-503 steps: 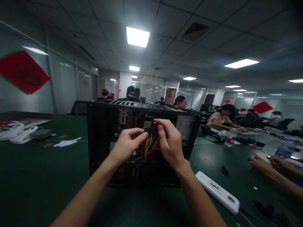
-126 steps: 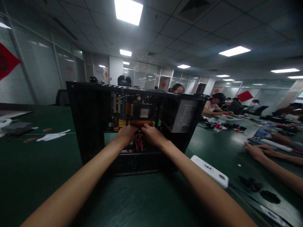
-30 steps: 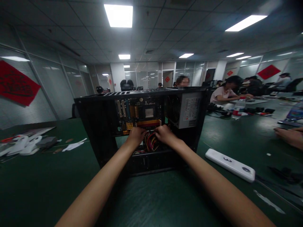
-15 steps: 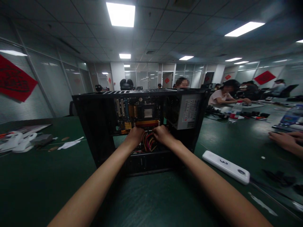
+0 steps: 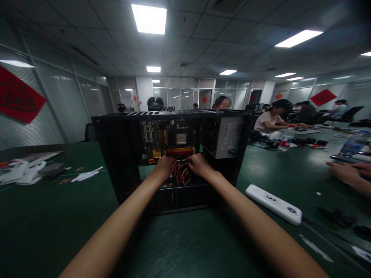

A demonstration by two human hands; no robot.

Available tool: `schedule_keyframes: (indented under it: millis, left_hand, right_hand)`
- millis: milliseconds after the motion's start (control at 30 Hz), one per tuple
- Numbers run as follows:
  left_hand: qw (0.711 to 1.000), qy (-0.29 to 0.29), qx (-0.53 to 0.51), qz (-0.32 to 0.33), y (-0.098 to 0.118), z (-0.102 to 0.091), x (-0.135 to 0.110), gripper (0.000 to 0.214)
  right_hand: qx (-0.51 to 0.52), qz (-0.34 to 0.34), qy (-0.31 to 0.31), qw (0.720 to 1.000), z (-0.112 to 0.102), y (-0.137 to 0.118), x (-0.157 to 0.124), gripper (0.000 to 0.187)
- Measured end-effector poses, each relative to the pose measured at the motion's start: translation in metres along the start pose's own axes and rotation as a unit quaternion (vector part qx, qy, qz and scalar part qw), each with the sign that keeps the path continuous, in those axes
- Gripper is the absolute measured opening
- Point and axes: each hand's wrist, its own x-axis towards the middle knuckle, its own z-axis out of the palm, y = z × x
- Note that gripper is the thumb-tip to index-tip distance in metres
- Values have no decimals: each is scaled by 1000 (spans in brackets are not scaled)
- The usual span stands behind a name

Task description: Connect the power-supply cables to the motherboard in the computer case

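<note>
An open black computer case [image 5: 174, 202] stands on the green table, its inside facing me. Within it are a motherboard [image 5: 171, 131] with a square silver processor [image 5: 181, 138], and a power supply [image 5: 230, 136] with a fan at upper right. A bundle of coloured cables [image 5: 183, 174] hangs below the yellow and red memory slots [image 5: 181, 151]. My left hand [image 5: 165, 166] is closed at the bundle's left side, fingers curled in. My right hand [image 5: 199, 164] is closed at its right side. Both seem to grip the cables near the top; the fingertips are partly hidden.
A white power strip [image 5: 274, 204] marked 3 lies at right, near another person's hands [image 5: 346, 172]. White items [image 5: 21, 172] and a grey block [image 5: 52, 170] lie at left. Bottles [image 5: 286, 138] stand farther right; several people sit beyond.
The view has shifted slightly. Both hands stay closed at the cable bundle, with hardly any movement.
</note>
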Motion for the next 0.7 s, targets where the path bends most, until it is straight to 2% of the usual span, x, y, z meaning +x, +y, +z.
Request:
schedule_keyframes:
  millis: [233,533,700]
  left_hand:
    - [1000,11,-5,-1,-8,5,3,30]
    - [1000,0,5,-1,-4,5,6,31]
    - [1000,4,3,-6,-5,3,3,29]
  right_hand:
    - [7,-5,5,1000,1,1,2,29]
    - [6,17,7,1000,3,-1,3,29]
    - [9,6,5,1000,4,-1,4,29]
